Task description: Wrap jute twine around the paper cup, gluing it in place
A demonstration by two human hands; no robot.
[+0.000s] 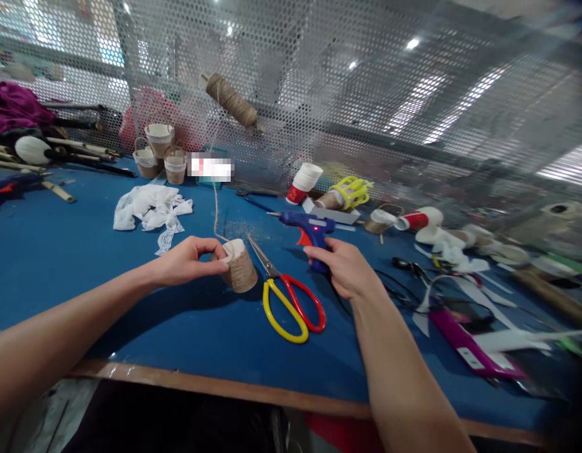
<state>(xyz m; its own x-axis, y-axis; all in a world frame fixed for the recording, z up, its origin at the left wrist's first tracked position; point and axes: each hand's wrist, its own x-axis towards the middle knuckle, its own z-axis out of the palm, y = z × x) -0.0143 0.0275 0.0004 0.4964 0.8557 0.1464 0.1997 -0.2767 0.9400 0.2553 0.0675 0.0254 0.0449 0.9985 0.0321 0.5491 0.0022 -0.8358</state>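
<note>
While our left hand [189,261] pinches the cup [238,267], tipped on the table [59,251], our right hand [345,267] is clenched round the glue gun [309,229]. We judge that its lit, hot nozzle could burn us, or the twine [216,207] could snag and tug the cup loose.

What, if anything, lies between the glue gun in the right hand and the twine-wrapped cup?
Only the scissors, lying flat on the blue table, between the glue gun in the right hand and the twine-wrapped cup that the left hand grips.
</note>
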